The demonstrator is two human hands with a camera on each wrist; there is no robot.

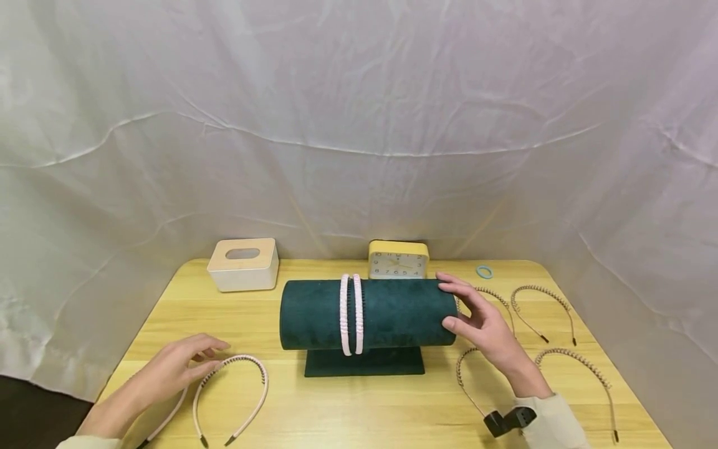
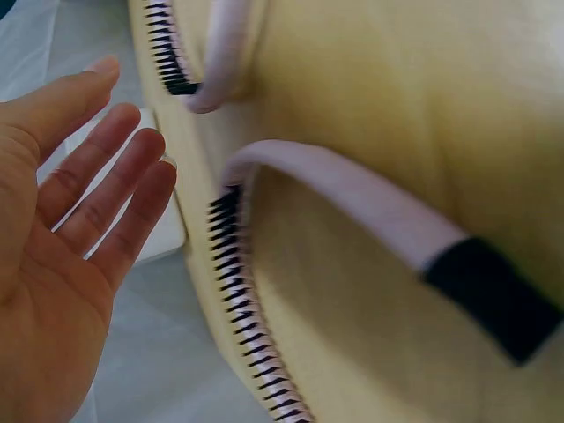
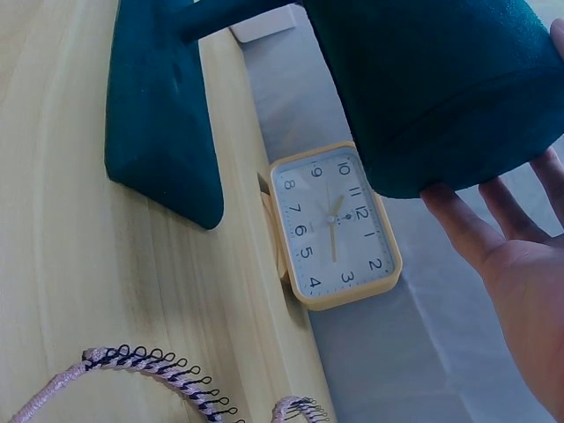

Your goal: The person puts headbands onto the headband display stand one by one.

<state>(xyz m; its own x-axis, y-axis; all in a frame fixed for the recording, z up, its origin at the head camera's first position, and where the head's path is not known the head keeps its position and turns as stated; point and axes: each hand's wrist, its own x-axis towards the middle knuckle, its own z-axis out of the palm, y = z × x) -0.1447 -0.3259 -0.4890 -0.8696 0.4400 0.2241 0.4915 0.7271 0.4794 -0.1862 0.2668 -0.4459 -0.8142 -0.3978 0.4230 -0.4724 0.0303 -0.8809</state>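
A dark green velvet headband stand (image 1: 409,312), a padded roll on a flat base, stands mid-table. Two pale pink headbands (image 1: 344,315) circle the roll side by side. At the roll's right end, my right hand (image 1: 493,333) holds its rim, thumb on the front and fingers over the top; the right wrist view partly hides the fingertips behind the roll. My left hand (image 1: 174,368) hovers with relaxed fingers by a pink toothed headband (image 1: 267,381) on the table. Beneath the left forearm lies another pink headband (image 1: 171,415), partly covered. Nothing shows inside the left palm (image 2: 53,308).
Several beige headbands with looped teeth (image 1: 578,353) lie on the right. Behind the stand is a yellow clock (image 1: 398,262), and a tissue box (image 1: 247,274) sits back left. A blue ring (image 1: 484,272) lies back right. Pale curtains (image 1: 359,125) surround the table.
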